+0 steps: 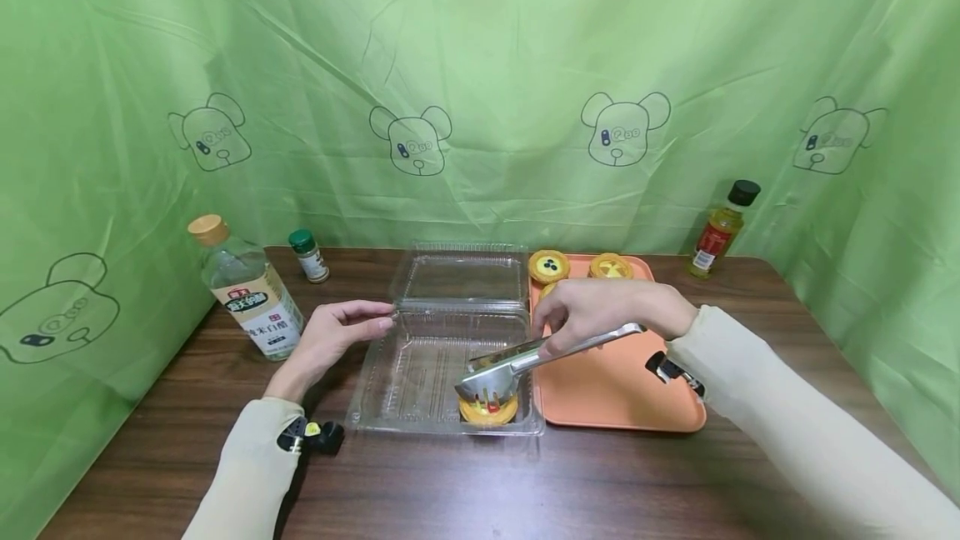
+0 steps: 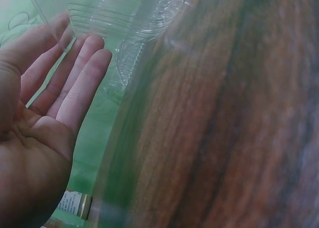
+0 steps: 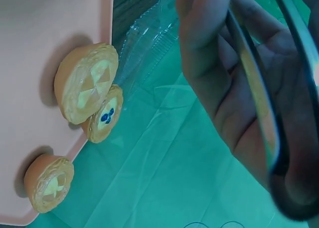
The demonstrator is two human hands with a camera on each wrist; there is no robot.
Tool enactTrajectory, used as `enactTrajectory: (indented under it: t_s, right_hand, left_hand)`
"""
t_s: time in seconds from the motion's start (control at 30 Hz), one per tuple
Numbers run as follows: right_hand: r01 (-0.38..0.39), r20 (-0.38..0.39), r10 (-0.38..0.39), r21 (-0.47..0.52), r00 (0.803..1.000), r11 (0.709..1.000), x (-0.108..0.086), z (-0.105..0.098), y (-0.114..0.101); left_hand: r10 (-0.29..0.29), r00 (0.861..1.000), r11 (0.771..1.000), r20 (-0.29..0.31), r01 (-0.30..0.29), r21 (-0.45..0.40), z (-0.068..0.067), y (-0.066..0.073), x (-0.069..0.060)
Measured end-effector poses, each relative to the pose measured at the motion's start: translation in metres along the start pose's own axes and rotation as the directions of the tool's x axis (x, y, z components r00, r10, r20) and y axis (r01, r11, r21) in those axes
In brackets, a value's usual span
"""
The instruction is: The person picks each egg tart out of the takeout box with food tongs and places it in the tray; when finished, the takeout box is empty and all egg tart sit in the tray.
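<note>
My right hand (image 1: 581,315) grips metal serving tongs (image 1: 570,350), whose handle bend shows near the palm in the right wrist view. The tong heads come down around an egg tart (image 1: 487,417) with a red bit on top, at the front right corner of a clear plastic box (image 1: 412,373). Whether that tart touches the box floor cannot be told. At the box's left side, my left hand (image 1: 337,336) pinches the rim between thumb and fingers; the left wrist view shows its other fingers (image 2: 82,96) extended. The hinged lid (image 1: 465,277) lies open at the back.
Right of the box is an orange tray (image 1: 622,394) with tarts at its back, including a blueberry-topped tart (image 1: 550,265) and a tart with pale pieces (image 1: 611,266). A vinegar bottle (image 1: 258,307) and green-capped jar (image 1: 310,257) stand left; an oil bottle (image 1: 718,236) stands back right.
</note>
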State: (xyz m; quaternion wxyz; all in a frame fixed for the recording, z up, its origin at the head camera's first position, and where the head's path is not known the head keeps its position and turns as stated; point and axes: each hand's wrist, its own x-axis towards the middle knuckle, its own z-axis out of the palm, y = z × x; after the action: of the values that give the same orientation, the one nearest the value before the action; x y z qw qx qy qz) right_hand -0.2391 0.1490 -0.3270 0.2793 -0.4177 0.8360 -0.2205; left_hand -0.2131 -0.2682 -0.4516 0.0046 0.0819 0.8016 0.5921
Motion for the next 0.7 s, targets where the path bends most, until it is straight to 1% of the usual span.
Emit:
enactTrajectory:
  t_s: [0.2, 0.3, 0.4, 0.53, 0.63, 0.7]
  right_hand:
    - [-0.037, 0.037, 0.038, -0.014, 0.999, 0.999, 0.002, 0.0, -0.004]
    - [-0.034, 0.045, 0.035, -0.018, 0.998, 0.999, 0.002, 0.001, -0.005]
    - [0.005, 0.05, -0.004, -0.028, 0.999, 1.0, 0.003, 0.003, -0.004]
    - [0.068, 0.036, -0.068, -0.021, 0.997, 0.997, 0.002, 0.008, -0.001]
    - [0.097, 0.018, -0.097, -0.001, 0.995, 0.995, 0.0, 0.012, 0.0]
    - [0.102, 0.006, -0.102, 0.005, 0.995, 0.995, -0.002, 0.014, 0.001]
  left_hand:
    - [0.003, 1.0, 1.0, 0.002, -0.003, -0.009, 0.0, 0.002, 0.0]
    - [0.0, 1.0, 1.0, 0.005, 0.0, -0.008, 0.0, 0.002, 0.0]
    - [0.0, 1.0, 1.0, 0.008, 0.0, -0.003, 0.0, 0.003, -0.001]
    - [0.004, 1.0, 1.0, 0.014, -0.004, 0.007, 0.001, 0.002, -0.001]
    - [0.006, 1.0, 1.0, 0.016, -0.006, 0.015, 0.001, 0.001, -0.001]
    - [0.007, 1.0, 1.0, 0.016, -0.007, 0.016, 0.0, 0.001, -0.001]
